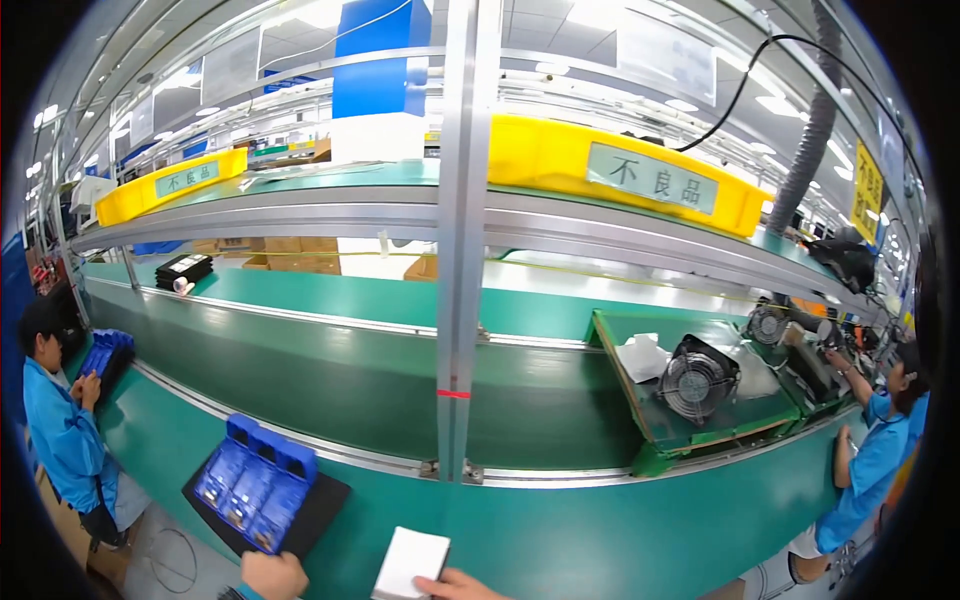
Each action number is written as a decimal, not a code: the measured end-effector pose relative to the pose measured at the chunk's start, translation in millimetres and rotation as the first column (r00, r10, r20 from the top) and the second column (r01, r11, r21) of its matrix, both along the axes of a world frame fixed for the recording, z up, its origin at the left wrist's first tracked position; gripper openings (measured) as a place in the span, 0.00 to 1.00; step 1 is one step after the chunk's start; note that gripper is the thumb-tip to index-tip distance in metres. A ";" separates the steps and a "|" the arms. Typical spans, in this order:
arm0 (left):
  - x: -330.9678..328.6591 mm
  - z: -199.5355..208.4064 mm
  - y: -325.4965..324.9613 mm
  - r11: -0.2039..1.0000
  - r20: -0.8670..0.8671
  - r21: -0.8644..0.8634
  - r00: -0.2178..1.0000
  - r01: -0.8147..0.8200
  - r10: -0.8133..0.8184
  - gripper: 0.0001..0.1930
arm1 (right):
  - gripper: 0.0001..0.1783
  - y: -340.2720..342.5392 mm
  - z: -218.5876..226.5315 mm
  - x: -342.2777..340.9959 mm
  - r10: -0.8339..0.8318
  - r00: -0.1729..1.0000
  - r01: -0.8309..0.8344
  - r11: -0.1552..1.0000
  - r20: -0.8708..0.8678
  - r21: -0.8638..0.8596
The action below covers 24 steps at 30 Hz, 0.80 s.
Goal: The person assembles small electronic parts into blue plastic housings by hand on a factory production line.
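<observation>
My left hand (275,577) is closed at the near edge of a blue parts bin (232,478); what its fingers hold, if anything, is hidden. Small metal-looking parts lie in the bin's compartments. Under the bin a black mat (327,500) rests on the green bench (590,535). A white rectangular block (412,560), like a small box or pad, is in my right hand (462,586), with the thumb on top of its near right corner. The lower part of that hand is cut off by the picture's edge.
A metal post (455,300) rises beyond the bench, in front of a green conveyor belt (300,350). On a green-framed stand (650,455) sits a fan (697,380). Yellow bins (620,165) line the shelf above. Co-workers in blue sit left (65,420) and right (870,460).
</observation>
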State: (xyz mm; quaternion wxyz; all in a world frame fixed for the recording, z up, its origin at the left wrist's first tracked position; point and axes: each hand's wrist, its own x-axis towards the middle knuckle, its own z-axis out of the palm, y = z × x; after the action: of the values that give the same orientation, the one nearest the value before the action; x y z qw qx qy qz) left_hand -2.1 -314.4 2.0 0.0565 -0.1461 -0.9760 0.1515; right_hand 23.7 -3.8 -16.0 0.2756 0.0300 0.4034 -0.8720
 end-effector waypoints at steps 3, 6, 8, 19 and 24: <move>36.1 28.8 76.5 0.974 0.237 0.142 0.949 0.177 -0.207 0.09 | 0.23 -21.2 -19.4 13.2 0.021 0.998 -0.008 0.976 0.057 -0.216; 66.3 28.4 117.4 0.838 0.134 0.266 0.843 0.477 -0.522 0.03 | 0.23 -9.7 -25.2 19.3 0.032 0.991 -0.004 0.977 0.131 -0.213; 77.3 33.8 137.3 0.845 0.148 0.305 0.854 0.440 -0.499 0.03 | 0.23 2.7 -6.8 37.3 -0.059 0.989 0.080 0.986 0.139 -0.146; 72.2 65.4 143.2 0.225 -0.163 0.857 0.658 0.463 -0.735 0.18 | 0.17 152.3 20.0 99.1 -0.756 0.653 0.628 0.512 -0.040 0.586; 53.9 42.2 133.8 0.286 -0.097 0.895 0.775 0.342 -0.625 0.14 | 0.22 215.5 -10.4 140.4 -0.916 0.347 0.840 0.210 -0.199 0.500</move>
State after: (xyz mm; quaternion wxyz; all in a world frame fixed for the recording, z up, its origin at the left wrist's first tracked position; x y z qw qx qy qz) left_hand 51.8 -180.6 44.2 0.0318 -0.4060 -0.8117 -0.4187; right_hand 164.1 211.7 -26.3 -0.2608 0.3879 0.5126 -0.7202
